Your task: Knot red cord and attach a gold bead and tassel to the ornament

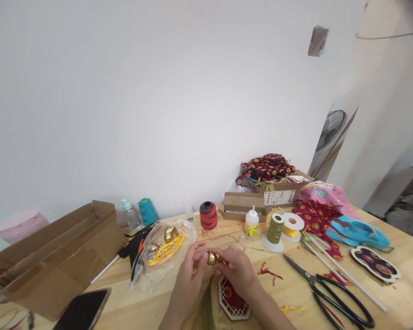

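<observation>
A small round gold bell [212,258] is pinched between the fingertips of both my hands, just above the table. My left hand [189,274] grips it from the left, thumb and fingers closed on its side. From the right, my right hand [240,270] has its fingers closed against the same bell. Beneath the right hand lies a white octagonal lattice frame [234,312] with dark red patterned fabric inside, partly covered by the hand. A green tassel [204,307] hangs or lies between my forearms, its top hidden.
Left are a clear bag [151,275] with gold bells and yellow cord, a phone [84,309] and a cardboard box [65,256]. Right are black-handled scissors [309,277], a glue bottle [251,224], an olive thread spool [275,229] and white sticks [358,288]. A red-black spool [208,215] stands behind.
</observation>
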Available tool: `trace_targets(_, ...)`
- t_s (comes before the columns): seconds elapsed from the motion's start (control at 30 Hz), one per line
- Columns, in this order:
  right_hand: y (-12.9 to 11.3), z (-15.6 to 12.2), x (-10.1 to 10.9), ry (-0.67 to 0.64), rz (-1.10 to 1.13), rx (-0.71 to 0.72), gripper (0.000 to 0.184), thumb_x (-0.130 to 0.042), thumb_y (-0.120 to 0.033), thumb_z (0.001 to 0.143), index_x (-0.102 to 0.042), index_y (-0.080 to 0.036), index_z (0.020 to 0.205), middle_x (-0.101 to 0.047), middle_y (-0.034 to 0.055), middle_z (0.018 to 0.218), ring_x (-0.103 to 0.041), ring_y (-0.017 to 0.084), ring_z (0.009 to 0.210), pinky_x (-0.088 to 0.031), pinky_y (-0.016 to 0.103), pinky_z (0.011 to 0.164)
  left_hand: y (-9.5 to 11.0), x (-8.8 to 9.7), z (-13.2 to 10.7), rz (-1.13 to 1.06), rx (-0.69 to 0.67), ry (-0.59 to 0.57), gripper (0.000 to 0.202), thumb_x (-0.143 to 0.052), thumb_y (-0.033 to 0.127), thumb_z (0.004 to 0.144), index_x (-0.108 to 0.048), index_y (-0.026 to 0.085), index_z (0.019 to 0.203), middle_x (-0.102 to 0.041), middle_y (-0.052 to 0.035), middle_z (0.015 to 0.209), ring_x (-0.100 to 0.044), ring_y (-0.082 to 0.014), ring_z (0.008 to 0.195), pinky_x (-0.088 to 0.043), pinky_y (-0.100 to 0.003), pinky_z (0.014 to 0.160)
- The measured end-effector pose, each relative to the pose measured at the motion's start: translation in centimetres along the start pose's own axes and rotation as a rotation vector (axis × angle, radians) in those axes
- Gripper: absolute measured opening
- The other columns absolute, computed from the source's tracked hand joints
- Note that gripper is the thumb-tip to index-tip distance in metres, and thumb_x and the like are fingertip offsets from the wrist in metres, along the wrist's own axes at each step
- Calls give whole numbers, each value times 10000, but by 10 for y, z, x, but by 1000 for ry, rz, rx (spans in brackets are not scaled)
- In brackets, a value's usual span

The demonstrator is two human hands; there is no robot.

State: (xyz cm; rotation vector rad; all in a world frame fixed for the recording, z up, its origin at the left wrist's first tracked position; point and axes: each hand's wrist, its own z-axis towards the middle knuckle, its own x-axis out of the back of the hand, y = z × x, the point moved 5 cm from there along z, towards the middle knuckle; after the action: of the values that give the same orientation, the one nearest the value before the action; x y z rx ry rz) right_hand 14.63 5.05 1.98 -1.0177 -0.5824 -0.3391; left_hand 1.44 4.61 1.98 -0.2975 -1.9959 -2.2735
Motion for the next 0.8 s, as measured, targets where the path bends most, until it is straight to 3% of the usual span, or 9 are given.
trace_targets(0.13, 8, 0, 1, 67, 127, -13, 288, -555, -197, 778, -586, -279, 1053, -638, -9, 726, -531, 151, 673, -400, 238, 634, 10, 1, -2, -8, -99, -11, 217, -412, 311, 831, -521, 188, 973, -626, -65, 979, -574, -192, 898, -442, -304, 786)
trace_targets(0.3, 10, 1, 5, 81, 241, 8, 228, -572, -286, 764, -638, -226, 974, -631, 9, 703, -537, 152, 646, -428, 252, 622, 10, 3, 1, 87, -182, -2, 188, -462, 265, 804, -624, 182, 852, -581, -89, 1057, -518, -215, 1013, -424, -328, 848)
trace_targets(0.67, 8, 0, 14, 42, 255, 70, 249, -572, -367, 754, -651, -213, 933, -580, 4, 641, -532, 148, 638, -427, 247, 606, 25, -3, -2, 175, -274, -26, 182, -520, 181, 748, -697, 212, 774, -625, -69, 860, -581, -196, 823, -468, -314, 752)
trace_targets(0.8, 8, -1, 12, 40, 213, 112, 245, -554, -377, 767, -645, -214, 926, -588, 13, 649, -530, 154, 644, -419, 263, 615, 35, -3, 0, 215, -228, -111, 198, -517, 165, 731, -705, 213, 771, -614, -68, 846, -577, -185, 788, -475, -277, 698)
